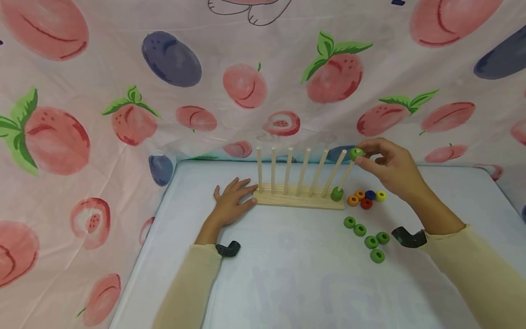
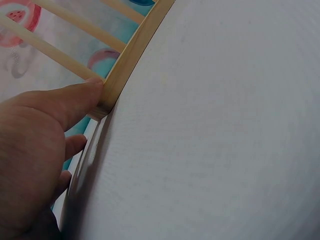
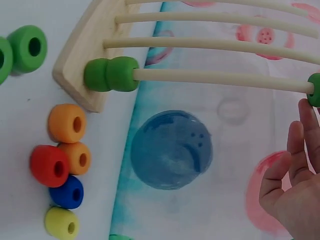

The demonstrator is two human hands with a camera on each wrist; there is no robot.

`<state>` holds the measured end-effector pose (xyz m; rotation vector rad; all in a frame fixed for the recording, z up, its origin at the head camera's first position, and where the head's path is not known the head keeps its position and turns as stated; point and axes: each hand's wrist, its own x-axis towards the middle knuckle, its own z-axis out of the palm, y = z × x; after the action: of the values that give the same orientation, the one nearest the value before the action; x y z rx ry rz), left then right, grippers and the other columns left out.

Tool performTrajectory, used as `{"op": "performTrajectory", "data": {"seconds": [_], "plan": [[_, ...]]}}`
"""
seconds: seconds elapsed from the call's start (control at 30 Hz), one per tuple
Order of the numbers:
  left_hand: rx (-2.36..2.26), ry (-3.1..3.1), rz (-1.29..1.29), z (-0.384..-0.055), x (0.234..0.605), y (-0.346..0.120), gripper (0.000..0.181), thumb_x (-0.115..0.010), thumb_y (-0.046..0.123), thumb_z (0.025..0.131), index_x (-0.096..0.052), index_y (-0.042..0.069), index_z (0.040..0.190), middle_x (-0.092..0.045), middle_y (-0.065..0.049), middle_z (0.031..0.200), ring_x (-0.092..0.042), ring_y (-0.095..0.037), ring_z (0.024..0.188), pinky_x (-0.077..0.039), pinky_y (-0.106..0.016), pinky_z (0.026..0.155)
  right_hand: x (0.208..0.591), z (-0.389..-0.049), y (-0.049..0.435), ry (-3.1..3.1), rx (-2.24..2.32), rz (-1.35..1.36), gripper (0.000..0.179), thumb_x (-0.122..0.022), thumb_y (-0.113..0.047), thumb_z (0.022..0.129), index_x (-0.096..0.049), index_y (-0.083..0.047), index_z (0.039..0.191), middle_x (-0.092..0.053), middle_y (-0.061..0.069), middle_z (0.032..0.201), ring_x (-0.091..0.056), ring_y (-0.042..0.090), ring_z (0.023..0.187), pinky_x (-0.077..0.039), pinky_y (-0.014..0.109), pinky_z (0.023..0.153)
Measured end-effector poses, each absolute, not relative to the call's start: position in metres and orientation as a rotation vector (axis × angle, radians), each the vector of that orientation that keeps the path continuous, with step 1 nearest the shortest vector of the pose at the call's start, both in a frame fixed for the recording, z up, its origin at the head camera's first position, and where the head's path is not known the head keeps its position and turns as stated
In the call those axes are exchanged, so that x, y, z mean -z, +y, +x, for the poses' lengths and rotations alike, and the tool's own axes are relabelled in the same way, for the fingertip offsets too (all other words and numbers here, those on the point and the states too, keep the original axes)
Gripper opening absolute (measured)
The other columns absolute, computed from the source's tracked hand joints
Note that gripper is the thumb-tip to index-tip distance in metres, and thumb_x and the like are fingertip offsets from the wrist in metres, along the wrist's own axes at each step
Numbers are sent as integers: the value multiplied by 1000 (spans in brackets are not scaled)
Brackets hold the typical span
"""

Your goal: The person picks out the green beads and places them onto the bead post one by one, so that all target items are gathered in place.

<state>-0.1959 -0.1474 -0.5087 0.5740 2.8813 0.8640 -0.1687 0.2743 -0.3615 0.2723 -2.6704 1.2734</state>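
A wooden peg rack [image 1: 299,200] with a row of upright rods stands on the table. My right hand [image 1: 396,171] pinches a green bead [image 1: 356,153] between thumb and fingers at the top of the rightmost rod. In the right wrist view this bead [image 3: 314,90] sits at the rod's tip, partly cut off by the frame edge. Two green beads [image 3: 121,74] are stacked at the bottom of that same rod. My left hand [image 1: 229,206] lies with spread fingers at the rack's left end. Its thumb [image 2: 82,100] touches the front edge of the wooden base.
Right of the rack lie two orange beads [image 1: 352,200], a red bead [image 1: 366,204], a blue bead [image 1: 370,195] and a yellow bead [image 1: 381,196]. Several loose green beads [image 1: 371,242] are scattered nearer me. A fruit-patterned cloth [image 1: 246,45] hangs behind the white table [image 1: 287,269].
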Motion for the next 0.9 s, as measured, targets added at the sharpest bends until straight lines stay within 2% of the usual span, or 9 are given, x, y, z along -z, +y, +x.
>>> {"op": "performTrajectory", "data": {"seconds": [0.9], "plan": [[-843,2880,564,-195,507,-147,52,-57,51,101,-53,32,150,-38,2,165,-17,-30,159,8,-73,117,363,-169,274,-2678,-1304,259,33,-70,-26,98,-65,-16,130,-63,-14,114,-55,4,107,-41,19,90]]}}
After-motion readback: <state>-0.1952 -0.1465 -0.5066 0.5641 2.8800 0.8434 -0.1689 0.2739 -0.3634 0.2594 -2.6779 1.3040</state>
